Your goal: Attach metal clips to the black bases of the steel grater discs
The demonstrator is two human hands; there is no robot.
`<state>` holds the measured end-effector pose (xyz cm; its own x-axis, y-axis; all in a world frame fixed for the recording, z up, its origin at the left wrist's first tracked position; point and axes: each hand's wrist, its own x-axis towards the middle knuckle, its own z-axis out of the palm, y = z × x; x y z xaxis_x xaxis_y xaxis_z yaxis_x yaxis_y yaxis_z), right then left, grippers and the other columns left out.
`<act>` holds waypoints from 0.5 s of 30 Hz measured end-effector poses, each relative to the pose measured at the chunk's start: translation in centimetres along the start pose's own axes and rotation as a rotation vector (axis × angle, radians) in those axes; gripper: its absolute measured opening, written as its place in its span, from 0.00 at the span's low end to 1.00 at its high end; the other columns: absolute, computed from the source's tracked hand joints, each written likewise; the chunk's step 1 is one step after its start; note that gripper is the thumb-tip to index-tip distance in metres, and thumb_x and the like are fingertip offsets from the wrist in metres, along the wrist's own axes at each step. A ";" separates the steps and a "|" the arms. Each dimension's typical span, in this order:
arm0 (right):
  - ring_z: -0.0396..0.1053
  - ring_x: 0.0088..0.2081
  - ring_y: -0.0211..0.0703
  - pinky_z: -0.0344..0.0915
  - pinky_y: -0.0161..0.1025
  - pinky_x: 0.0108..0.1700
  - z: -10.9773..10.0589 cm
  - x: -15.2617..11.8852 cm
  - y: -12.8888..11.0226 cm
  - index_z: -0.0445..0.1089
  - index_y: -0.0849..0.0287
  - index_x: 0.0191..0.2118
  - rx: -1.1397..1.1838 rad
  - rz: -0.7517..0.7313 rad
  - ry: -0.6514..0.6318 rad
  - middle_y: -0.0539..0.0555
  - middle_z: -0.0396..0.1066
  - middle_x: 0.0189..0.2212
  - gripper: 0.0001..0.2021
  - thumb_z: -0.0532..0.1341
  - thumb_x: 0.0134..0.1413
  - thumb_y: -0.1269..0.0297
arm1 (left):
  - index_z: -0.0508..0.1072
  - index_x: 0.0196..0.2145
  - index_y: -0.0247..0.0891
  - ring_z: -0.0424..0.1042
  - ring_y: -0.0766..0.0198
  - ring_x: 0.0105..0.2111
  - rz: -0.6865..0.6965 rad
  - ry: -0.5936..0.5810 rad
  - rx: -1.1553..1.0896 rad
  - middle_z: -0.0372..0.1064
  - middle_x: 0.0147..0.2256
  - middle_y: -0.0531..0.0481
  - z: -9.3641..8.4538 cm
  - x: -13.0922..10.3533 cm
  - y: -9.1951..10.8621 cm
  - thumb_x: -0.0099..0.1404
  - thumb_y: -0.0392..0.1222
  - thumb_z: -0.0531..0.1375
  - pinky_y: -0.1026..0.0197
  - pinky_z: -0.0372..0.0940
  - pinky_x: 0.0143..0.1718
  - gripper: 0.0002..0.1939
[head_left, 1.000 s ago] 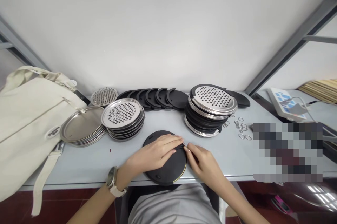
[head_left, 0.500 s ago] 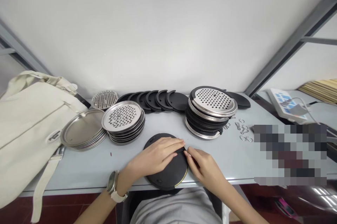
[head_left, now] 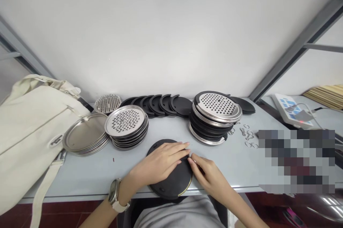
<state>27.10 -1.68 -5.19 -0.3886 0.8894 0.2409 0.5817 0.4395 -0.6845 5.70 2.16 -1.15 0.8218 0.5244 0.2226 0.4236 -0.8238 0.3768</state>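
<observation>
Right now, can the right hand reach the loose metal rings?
Likely yes: open tabletop lies between the right hand and the metal rings, with the grater stack to one side, though its fingers are busy at the black disc.

The disc [head_left: 177, 181] lies at the near edge of the table [head_left: 128, 171], with the grater stack [head_left: 127, 122] behind it to the left, the tray stack [head_left: 84, 133] then the bag [head_left: 34, 124] farther left, the lid row [head_left: 184, 106] behind by the wall [head_left: 160, 35], the mixed stack [head_left: 217, 106] behind right, and the rings [head_left: 248, 145] farther right.

Left hand [head_left: 160, 160] flat on black disc [head_left: 174, 181]; right hand [head_left: 207, 172] pinching small metal piece at rim.
</observation>
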 end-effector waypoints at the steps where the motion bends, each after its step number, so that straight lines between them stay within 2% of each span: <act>1: 0.63 0.24 0.38 0.57 0.34 0.29 0.0 0.1 -0.1 0.60 0.56 0.34 0.019 0.012 -0.005 0.48 0.65 0.24 0.11 0.46 0.70 0.65 | 0.57 0.64 0.39 0.54 0.62 0.64 -0.001 0.000 0.000 0.55 0.64 0.48 0.0 0.0 0.0 0.72 0.31 0.50 0.55 0.54 0.63 0.24; 9: 0.61 0.23 0.38 0.55 0.34 0.27 0.4 -0.2 0.5 0.57 0.55 0.31 -0.108 -0.040 0.029 0.47 0.63 0.22 0.10 0.48 0.67 0.67 | 0.57 0.64 0.39 0.58 0.61 0.61 -0.028 0.010 -0.045 0.62 0.61 0.48 0.0 0.1 0.1 0.73 0.33 0.49 0.54 0.55 0.62 0.23; 15: 0.60 0.23 0.39 0.55 0.34 0.27 0.7 -0.2 0.9 0.56 0.55 0.31 -0.221 -0.116 0.066 0.48 0.62 0.22 0.09 0.49 0.65 0.70 | 0.58 0.63 0.40 0.59 0.60 0.61 -0.018 0.014 -0.038 0.62 0.60 0.47 -0.2 0.0 0.2 0.73 0.33 0.50 0.53 0.56 0.62 0.22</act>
<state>27.20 -1.59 -6.39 -0.4185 0.8345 0.3583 0.6808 0.5494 -0.4845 5.72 2.06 -0.92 0.8089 0.5419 0.2280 0.4228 -0.8057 0.4149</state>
